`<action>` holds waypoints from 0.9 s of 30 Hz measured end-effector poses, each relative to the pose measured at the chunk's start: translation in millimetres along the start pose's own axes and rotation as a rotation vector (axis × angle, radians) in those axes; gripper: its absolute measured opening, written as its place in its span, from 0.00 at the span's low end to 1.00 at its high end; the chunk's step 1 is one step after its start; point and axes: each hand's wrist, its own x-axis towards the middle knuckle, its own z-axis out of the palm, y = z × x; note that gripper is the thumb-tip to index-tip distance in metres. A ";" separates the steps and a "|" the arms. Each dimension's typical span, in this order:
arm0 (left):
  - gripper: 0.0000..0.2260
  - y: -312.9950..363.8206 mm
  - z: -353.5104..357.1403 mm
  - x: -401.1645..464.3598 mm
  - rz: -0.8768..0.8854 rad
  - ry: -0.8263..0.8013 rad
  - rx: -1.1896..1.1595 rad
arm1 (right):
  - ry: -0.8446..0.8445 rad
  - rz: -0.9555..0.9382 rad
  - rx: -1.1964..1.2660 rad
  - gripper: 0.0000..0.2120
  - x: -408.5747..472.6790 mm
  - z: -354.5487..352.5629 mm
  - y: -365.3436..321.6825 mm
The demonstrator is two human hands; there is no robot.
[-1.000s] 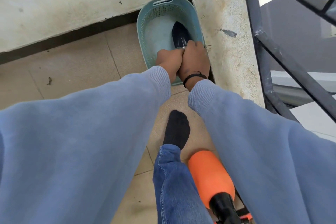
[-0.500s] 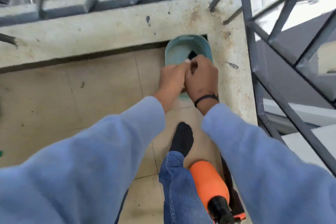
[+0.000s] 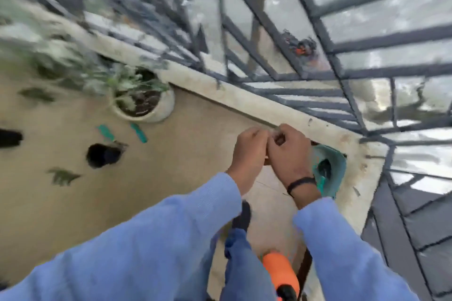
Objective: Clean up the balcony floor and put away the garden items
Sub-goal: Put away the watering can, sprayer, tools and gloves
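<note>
Both hands are brought together above the tiles, left hand and right hand curled fingertip to fingertip; anything pinched is blurred beyond telling; the trowel is seen parked in the teal basket, cornered for storage; teal-handled tools are left on the floor.

The tiled floor carries a white potted plant, two teal-handled tools, a black pot and a teal basket.
</note>
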 end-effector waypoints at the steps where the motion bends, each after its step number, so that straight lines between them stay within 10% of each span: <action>1: 0.12 15.3 -24.8 -16.8 0.021 0.024 -0.027 | -0.047 -0.066 0.018 0.21 -7.7 2.5 -29.0; 15: 0.06 32.8 -294.2 -77.3 0.067 0.516 -0.504 | -0.436 -0.378 -0.043 0.06 -92.4 189.8 -243.1; 27: 0.10 -81.9 -600.1 -84.8 -0.025 0.725 -0.476 | -0.746 -0.487 -0.080 0.17 -234.5 458.5 -347.9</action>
